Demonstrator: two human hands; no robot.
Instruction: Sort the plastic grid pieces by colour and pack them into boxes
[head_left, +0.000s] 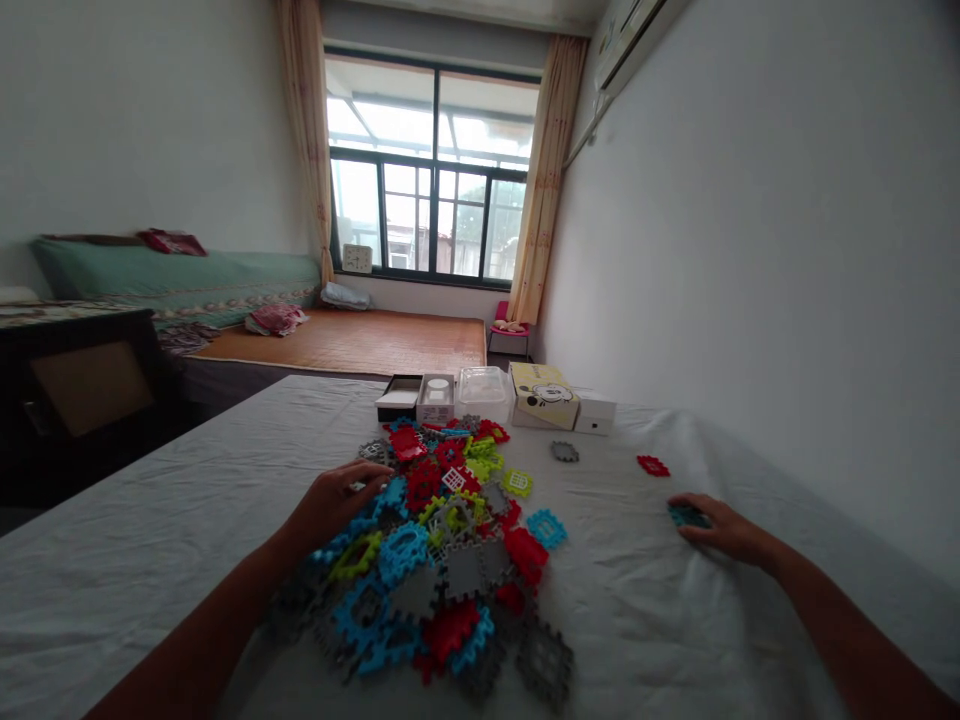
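Note:
A heap of square interlocking plastic tiles (465, 570) with toothed edges, in blue, red, grey and lime green, lies on the white cloth. My left hand (343, 500) rests at the heap's upper left edge, fingers extended over a blue tile (392, 495); whether they touch it is unclear. Off to the right, my right hand (716, 527) pinches a dark blue tile (688, 516) just at the cloth. Beyond that hand lies a single red tile (653, 466), and a grey tile (565, 452) sits farther left, both apart from the heap.
Along the table's far edge stand a black open box (400, 398), a white box (436, 398), a clear plastic container (482, 392), a yellow box (543, 396) and a small white box (597, 416). Behind is a bed (360, 340); a wall (810, 250) runs along the right.

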